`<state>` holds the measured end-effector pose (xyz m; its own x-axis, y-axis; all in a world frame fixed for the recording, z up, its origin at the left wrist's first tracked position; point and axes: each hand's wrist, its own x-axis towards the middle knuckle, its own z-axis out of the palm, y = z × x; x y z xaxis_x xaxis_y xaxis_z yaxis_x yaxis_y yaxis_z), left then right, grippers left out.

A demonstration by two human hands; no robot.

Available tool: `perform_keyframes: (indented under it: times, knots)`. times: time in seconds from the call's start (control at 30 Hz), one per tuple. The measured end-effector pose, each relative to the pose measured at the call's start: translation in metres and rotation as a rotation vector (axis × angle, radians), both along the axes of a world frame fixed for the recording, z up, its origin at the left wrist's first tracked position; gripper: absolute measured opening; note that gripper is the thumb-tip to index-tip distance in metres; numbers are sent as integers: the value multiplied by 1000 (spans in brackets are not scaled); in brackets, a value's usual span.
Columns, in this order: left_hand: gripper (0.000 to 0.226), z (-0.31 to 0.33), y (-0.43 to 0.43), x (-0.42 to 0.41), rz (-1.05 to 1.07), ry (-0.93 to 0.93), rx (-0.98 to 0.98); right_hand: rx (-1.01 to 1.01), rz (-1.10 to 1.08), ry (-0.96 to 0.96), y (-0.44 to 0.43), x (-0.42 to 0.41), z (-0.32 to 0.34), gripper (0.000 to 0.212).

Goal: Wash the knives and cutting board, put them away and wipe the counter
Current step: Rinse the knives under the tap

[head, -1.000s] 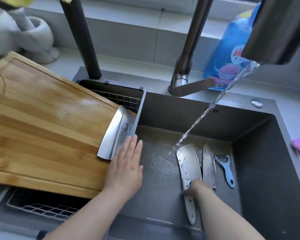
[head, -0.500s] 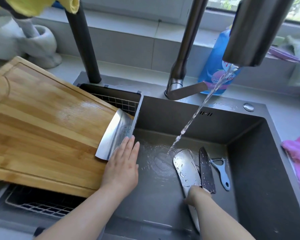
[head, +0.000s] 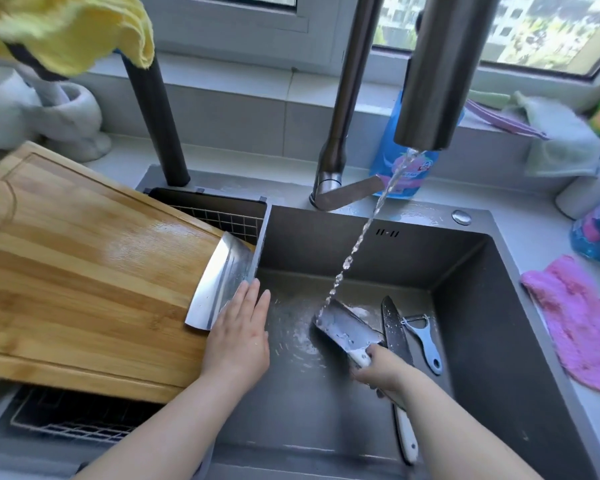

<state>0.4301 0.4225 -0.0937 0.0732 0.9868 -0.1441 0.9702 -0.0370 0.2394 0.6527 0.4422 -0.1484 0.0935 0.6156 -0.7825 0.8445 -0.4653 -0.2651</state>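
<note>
My right hand (head: 381, 370) grips the cleaver (head: 349, 327) by its handle, tilting the blade under the faucet stream (head: 357, 244) in the middle of the sink (head: 492, 323) to rinse it. My left hand (head: 238, 336), fingers flat, braces a second cleaver (head: 222, 282) on the cutting board (head: 84, 271) at the sink's left edge, so it won't slide.

A thin stream of water (head: 357, 244) falls slantwise from the dark metal faucet head (head: 430, 81) into the grey sink (head: 499, 341), where a pale blue peeler (head: 425, 337) lies on the bottom. A pink cloth (head: 579, 323) lies to the right of the sink. A blue detergent pouch (head: 416, 174) stands behind the faucet, and a yellow cloth (head: 70, 26) hangs at the upper left.
</note>
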Motion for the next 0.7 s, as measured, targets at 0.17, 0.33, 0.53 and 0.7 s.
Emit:
perform_keyframes:
  times: [0.17,0.33,0.53,0.7]
  knots:
    - [61,10,-6,-1,-33,31,-6,253,97,-137,-7,-5,43,19]
    - [73,20,-12,30,-278,-77,219,436,278,-219,-9,-10,87,25]
    - [69,22,7,41,-528,69,91,618,479,-294,-20,-11,106,15]
    - [78,26,15,50,-290,16,228,698,464,-332,-25,-9,104,31]
